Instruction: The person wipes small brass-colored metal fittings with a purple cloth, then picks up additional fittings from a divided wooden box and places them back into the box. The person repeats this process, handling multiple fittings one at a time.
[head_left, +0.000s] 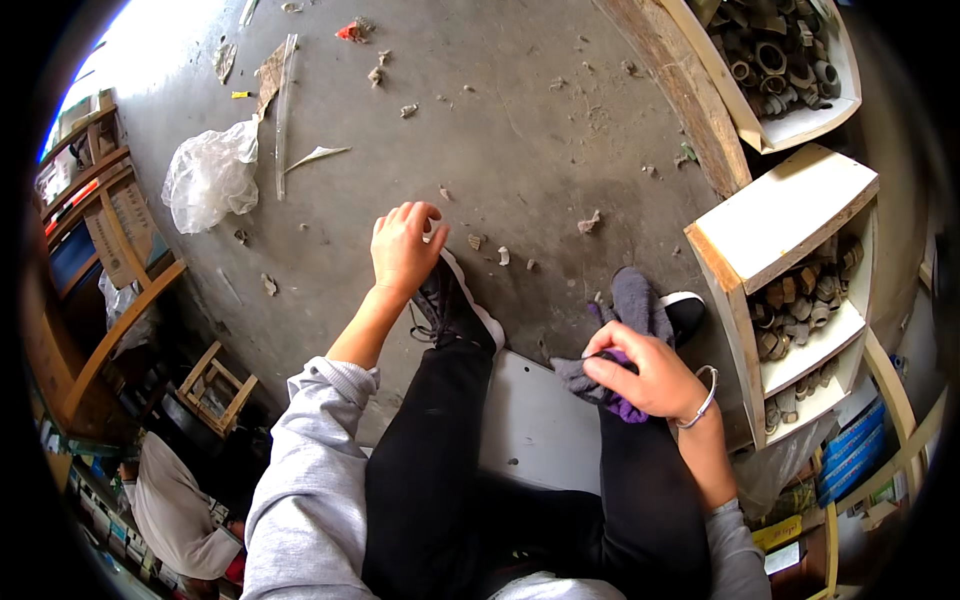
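Note:
My right hand grips a bunched grey and purple cloth item, perhaps gloves, above my right knee; part of it hangs towards the black shoe with a white sole. My left hand hovers over the other black shoe, its fingers loosely curled and nothing visible in them. Between my legs lies a pale flat panel with small dark holes.
At right stand a white wooden shelf box and an open bin, both holding metal fittings. Clear plastic film and scraps litter the concrete floor. A small wooden stool and another person are at lower left.

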